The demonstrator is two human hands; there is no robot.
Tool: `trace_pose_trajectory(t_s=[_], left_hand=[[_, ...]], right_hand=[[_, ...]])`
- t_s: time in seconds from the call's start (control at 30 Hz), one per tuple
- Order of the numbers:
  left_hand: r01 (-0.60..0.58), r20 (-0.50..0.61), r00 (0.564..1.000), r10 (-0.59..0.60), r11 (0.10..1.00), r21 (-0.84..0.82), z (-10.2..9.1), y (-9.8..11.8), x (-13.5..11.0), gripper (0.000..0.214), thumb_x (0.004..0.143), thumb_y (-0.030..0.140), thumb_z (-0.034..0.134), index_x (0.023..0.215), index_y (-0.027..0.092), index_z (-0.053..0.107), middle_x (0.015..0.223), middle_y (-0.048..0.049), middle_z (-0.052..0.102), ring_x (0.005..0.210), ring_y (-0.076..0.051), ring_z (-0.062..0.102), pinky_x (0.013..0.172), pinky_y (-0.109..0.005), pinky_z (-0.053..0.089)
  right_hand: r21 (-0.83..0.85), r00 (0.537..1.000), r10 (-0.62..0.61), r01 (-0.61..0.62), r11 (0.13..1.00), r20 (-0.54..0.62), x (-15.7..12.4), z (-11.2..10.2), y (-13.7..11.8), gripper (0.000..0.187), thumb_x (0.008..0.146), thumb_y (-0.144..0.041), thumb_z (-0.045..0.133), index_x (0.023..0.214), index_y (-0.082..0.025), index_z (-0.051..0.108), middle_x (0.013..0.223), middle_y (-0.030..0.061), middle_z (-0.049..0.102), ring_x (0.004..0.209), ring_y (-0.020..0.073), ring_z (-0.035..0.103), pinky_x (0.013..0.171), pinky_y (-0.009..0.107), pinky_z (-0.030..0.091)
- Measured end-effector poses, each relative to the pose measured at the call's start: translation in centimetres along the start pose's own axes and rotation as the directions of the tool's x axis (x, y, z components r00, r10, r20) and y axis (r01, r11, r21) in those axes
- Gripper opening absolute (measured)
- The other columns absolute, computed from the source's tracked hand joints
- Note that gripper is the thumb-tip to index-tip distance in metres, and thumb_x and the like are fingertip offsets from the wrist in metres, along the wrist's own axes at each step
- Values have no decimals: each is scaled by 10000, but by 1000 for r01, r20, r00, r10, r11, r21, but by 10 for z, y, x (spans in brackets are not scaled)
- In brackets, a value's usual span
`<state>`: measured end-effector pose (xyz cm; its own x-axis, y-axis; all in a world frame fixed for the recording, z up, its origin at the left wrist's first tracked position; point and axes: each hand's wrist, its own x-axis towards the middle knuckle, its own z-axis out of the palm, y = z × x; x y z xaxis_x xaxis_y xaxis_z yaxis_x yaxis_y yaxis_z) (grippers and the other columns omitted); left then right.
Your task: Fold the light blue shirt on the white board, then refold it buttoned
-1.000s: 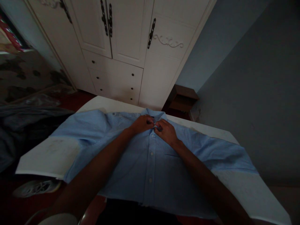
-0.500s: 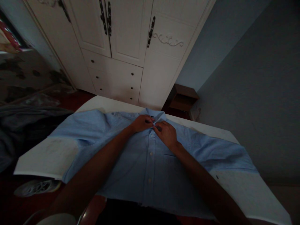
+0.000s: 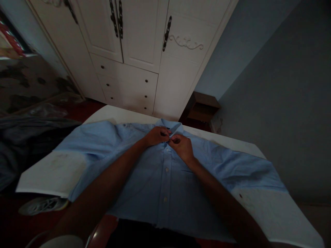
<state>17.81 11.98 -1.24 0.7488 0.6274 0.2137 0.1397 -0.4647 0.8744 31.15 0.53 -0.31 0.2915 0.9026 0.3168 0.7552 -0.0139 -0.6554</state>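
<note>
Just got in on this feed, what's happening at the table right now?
A person has a light blue shirt spread front-up on a white table. The left hand and right hand meet just below the collar, pinching the placket edges together. The buttons lower down look fastened. A white wardrobe stands behind the table.

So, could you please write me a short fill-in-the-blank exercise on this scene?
1. The shirt spread on the table is light ____.
2. The left hand and the right hand meet just below the shirt's ____.
3. The shirt lies with its buttoned front facing ____.
Missing words: blue; collar; up.
</note>
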Motion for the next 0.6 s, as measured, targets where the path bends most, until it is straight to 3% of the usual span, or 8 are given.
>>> trace_pose_trajectory(t_s=[0.23,0.6], left_hand=[[9,-9,1000,-9,1000,22,1,2,-1,68,682,188,640,671,172,706,998,-51,730,989,-189,663,900,-300,502],[57,-58,997,-51,992,116,4,7,-3,56,661,207,655,656,173,699,970,-35,744,952,-195,680,873,-287,510]], right_hand=[[87,1000,-14,14,996,-3,-1,4,4,88,726,-260,631,664,-210,594,631,-24,625,580,135,582,565,235,450],[55,998,-38,41,998,-40,-4,7,7,75,742,-263,628,702,-218,584,686,-14,626,628,144,570,603,250,464]])
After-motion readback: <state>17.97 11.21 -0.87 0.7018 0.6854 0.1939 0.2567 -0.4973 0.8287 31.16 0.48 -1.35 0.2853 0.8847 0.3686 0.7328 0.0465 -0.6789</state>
